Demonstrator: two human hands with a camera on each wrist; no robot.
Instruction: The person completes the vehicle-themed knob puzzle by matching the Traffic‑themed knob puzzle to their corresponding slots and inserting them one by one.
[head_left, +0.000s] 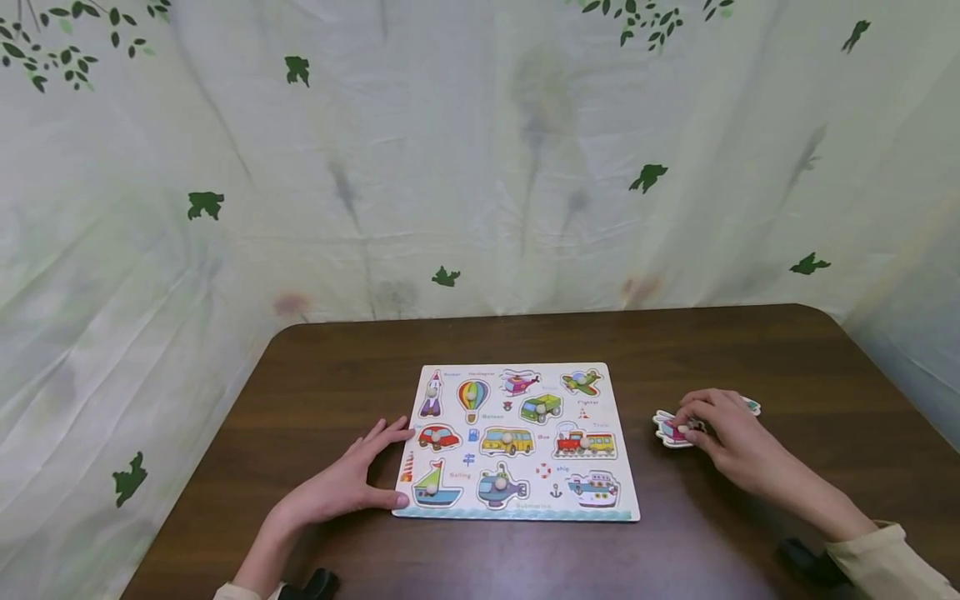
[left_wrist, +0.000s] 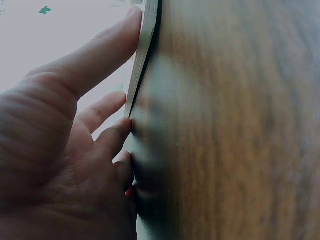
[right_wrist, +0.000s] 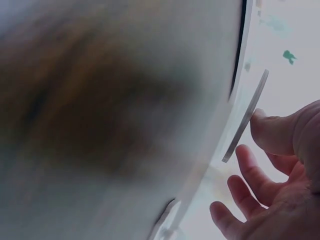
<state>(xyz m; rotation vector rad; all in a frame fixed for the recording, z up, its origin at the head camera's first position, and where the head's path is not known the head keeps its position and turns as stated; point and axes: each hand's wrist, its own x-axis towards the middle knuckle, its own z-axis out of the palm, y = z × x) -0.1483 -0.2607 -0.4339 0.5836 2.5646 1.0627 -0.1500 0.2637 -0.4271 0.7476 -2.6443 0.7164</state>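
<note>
A white peg puzzle board (head_left: 551,479) with colourful vehicle pictures lies on the table. My left hand (head_left: 345,479) is at its left side, thumb at the near corner and fingertips on the left edge; the left wrist view shows the thumb (left_wrist: 112,50) against the board's edge. To the right of the board, my right hand (head_left: 723,433) pinches a pink puzzle piece (head_left: 667,432) with a white rim by its small knob. The right wrist view shows this flat piece (right_wrist: 247,115) edge-on and tilted, above the tabletop. Part of it is hidden by the fingers.
Another white-rimmed puzzle piece (head_left: 752,406) lies just behind my right hand, mostly covered by it. The brown wooden table (head_left: 360,358) reaches to a pale curtain (head_left: 480,208) with green leaf prints. Dark wrist straps (head_left: 810,562) show near both sleeves.
</note>
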